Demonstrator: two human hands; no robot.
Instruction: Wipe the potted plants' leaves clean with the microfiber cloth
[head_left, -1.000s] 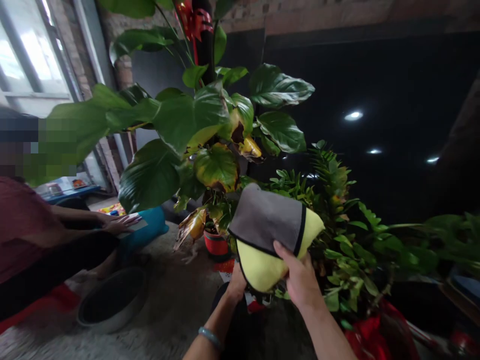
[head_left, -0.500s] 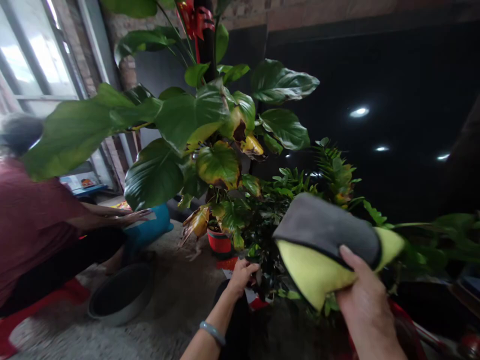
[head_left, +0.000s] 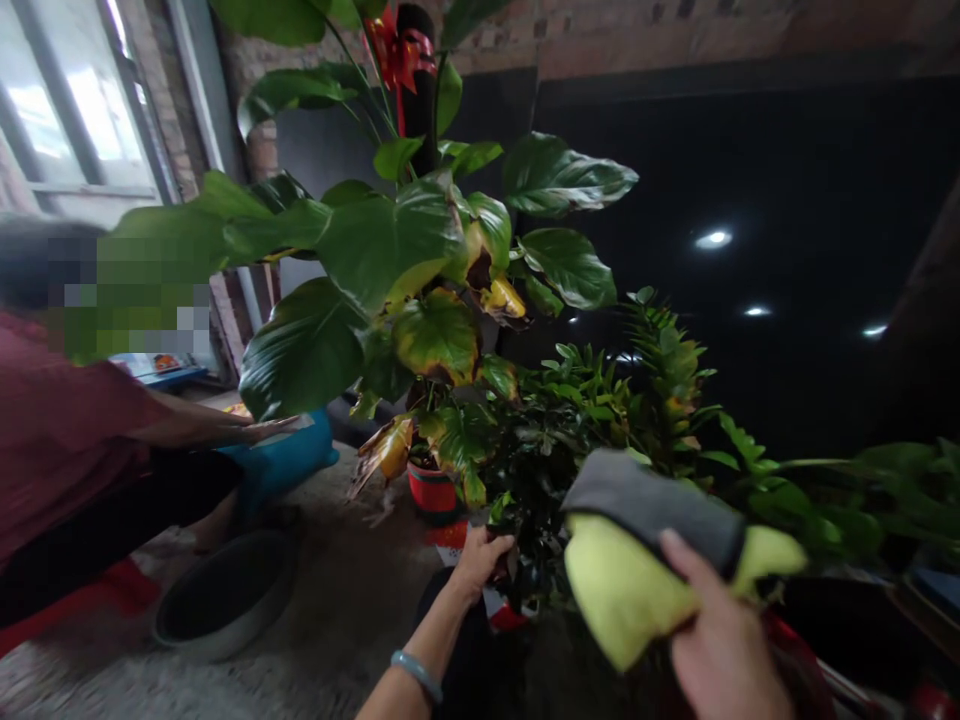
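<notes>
My right hand point(head_left: 724, 635) grips a folded cleaning cloth point(head_left: 652, 515), grey on one side and yellow-green on the other, with the thumb on the grey face. The cloth is held up in front of the dark green foliage, and its lower corner hangs loose. My left hand point(head_left: 481, 562), with a pale bangle on the wrist, is closed low beside a bushy plant with small dark leaves point(head_left: 540, 470). What its fingers hold is hidden. Behind it stands a red pot point(head_left: 433, 492) under a tall plant with big leaves point(head_left: 390, 235), some of them yellow and brown.
At the left, a person in a red shirt point(head_left: 67, 430) sits on a red stool point(head_left: 90, 600), hands by a blue object point(head_left: 289, 460). A dark round basin point(head_left: 225, 600) stands on the concrete floor point(head_left: 337, 640). A glossy black panel point(head_left: 787, 220) backs the plants.
The cloth and my right hand have moved down, and the cloth's yellow-green part hangs differently. My left hand stays in nearly the same place. The view has shifted slightly.
</notes>
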